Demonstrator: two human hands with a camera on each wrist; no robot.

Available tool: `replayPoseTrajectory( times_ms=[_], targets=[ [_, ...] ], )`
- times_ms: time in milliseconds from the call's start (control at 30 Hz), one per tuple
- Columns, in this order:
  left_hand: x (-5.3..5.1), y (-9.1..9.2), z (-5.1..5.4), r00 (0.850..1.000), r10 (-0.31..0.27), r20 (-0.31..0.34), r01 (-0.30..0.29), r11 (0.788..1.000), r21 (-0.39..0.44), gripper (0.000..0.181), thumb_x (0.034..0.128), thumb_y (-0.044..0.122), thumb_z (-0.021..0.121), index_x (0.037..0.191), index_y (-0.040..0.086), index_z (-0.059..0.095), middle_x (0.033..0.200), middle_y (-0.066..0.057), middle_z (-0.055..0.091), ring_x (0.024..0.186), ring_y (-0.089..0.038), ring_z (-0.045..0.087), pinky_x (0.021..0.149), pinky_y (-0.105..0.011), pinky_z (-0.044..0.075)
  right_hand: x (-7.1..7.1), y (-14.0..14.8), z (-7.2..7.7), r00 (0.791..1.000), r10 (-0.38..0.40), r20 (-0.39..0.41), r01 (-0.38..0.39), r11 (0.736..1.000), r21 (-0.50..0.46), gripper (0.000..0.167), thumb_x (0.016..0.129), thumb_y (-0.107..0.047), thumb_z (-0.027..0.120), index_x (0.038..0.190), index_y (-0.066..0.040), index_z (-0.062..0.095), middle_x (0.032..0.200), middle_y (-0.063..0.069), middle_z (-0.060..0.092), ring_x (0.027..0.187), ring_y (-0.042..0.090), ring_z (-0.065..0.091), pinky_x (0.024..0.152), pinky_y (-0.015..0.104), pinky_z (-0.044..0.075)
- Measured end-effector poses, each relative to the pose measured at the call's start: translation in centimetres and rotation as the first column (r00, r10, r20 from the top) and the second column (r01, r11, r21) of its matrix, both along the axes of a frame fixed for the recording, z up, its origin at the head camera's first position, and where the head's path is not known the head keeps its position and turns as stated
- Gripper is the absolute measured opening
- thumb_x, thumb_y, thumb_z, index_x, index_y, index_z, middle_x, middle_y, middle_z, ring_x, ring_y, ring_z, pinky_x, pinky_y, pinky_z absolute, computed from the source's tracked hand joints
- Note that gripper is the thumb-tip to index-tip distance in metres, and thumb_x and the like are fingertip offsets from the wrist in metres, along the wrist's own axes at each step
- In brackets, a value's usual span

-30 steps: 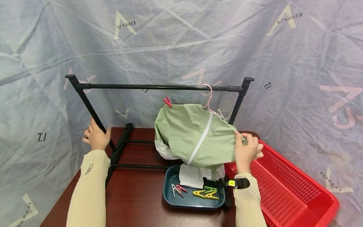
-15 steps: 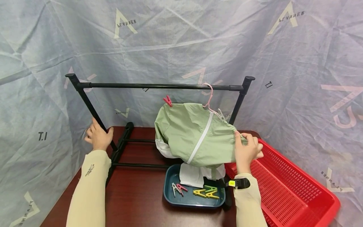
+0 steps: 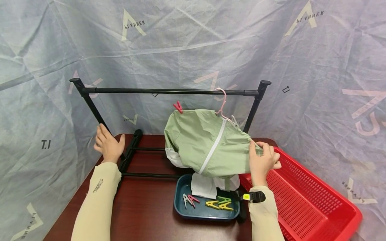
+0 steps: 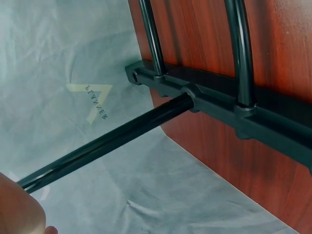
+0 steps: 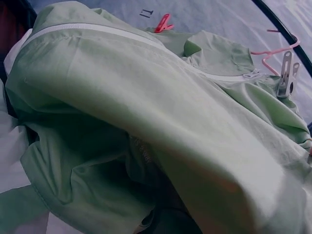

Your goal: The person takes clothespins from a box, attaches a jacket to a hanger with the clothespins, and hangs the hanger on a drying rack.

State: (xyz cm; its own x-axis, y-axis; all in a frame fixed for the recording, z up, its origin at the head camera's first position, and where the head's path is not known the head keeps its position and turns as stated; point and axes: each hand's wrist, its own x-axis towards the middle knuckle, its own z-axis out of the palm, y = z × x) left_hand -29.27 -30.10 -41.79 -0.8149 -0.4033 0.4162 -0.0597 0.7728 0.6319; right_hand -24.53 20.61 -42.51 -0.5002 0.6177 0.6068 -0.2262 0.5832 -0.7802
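Note:
A light green jacket point(image 3: 190, 140) with a white zipper hangs tilted from a pink hanger point(image 3: 224, 100), hooked over the top bar of a black rack point(image 3: 150, 91). My right hand point(image 3: 260, 165) pinches the jacket's right end between thumb and fingers. A red clothespin point(image 3: 178, 107) is clipped at one shoulder; a whitish clothespin point(image 5: 284, 78) is clipped near the hanger on the other side. At the rack's left post, my left hand point(image 3: 110, 146) is raised with fingers extended and thumb spread. Whether it touches the post, I cannot tell. In the left wrist view, only part of that hand shows beside the post point(image 4: 112, 139).
Below the jacket, a dark blue tray point(image 3: 178, 209) holds several clothespins point(image 3: 219, 204) in yellow, green, pink and white. White fabric point(image 3: 203, 186) hangs over its back edge. A red perforated basket point(image 3: 316, 197) stands to the right. Grey printed cloth point(image 3: 193, 43) surrounds the wooden table point(image 3: 144, 207).
My left hand has shifted slightly right along the left post, its fingers now in front of it. My right hand keeps its pinch on the jacket, nearly still.

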Motion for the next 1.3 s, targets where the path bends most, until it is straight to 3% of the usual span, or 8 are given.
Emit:
replayPoseTrajectory(
  times_ms=[300,600,833,1000,1300],
  targets=[
    [0.7,0.8,-0.6,0.999,-0.044,0.009,0.044,0.998,-0.035,0.094,0.0979,0.038,0.056,0.158,0.007,-0.009,0.163,-0.020,-0.007,0.144,-0.046,-0.001,0.101,-0.069,0.003,0.5,-0.4,0.0,0.999,0.003,-0.038,-0.002,0.999,0.035,0.016,0.088,-0.017,0.071,0.097,-0.003,0.068,0.098,0.017,0.063,0.093,0.040,0.044,0.092,0.052,0.014],
    [1.9,2.1,-1.1,0.994,-0.107,0.016,0.108,0.991,-0.077,0.099,0.0962,0.048,0.057,0.159,0.008,-0.008,0.163,-0.022,-0.004,0.145,-0.046,-0.003,0.101,-0.070,0.000,1.1,-1.1,0.1,0.990,0.018,-0.137,0.002,0.990,0.142,0.024,0.087,-0.018,0.069,0.106,-0.003,0.067,0.113,0.016,0.062,0.111,0.038,0.047,0.100,0.054,0.014],
    [2.8,3.9,-1.0,0.986,-0.161,0.034,0.164,0.977,-0.135,0.102,0.0935,0.053,0.059,0.159,0.008,-0.003,0.163,-0.021,-0.002,0.146,-0.044,-0.005,0.102,-0.072,0.000,1.1,-1.6,0.0,0.966,0.127,-0.223,-0.068,0.965,0.254,0.030,0.085,-0.018,0.067,0.111,-0.002,0.067,0.123,0.017,0.061,0.124,0.038,0.045,0.103,0.056,0.010],
    [3.7,5.3,-0.8,0.979,-0.197,0.046,0.202,0.964,-0.172,0.103,0.0906,0.054,0.064,0.160,0.008,0.002,0.164,-0.018,0.000,0.147,-0.042,-0.007,0.102,-0.073,-0.001,1.3,-2.0,-0.3,0.940,0.245,-0.235,-0.144,0.914,0.379,0.039,0.083,-0.023,0.065,0.116,-0.002,0.066,0.130,0.018,0.059,0.132,0.039,0.041,0.104,0.061,0.008],
    [5.7,7.7,-0.9,0.951,-0.280,0.130,0.300,0.938,-0.176,0.108,0.0883,0.059,0.065,0.161,0.017,-0.004,0.165,-0.013,-0.009,0.147,-0.041,-0.017,0.102,-0.075,-0.007,1.8,-2.0,-1.2,0.867,0.479,-0.135,-0.324,0.750,0.576,0.047,0.090,-0.041,0.060,0.120,-0.005,0.066,0.140,0.017,0.053,0.134,0.044,0.035,0.105,0.066,0.010]
  ],
)
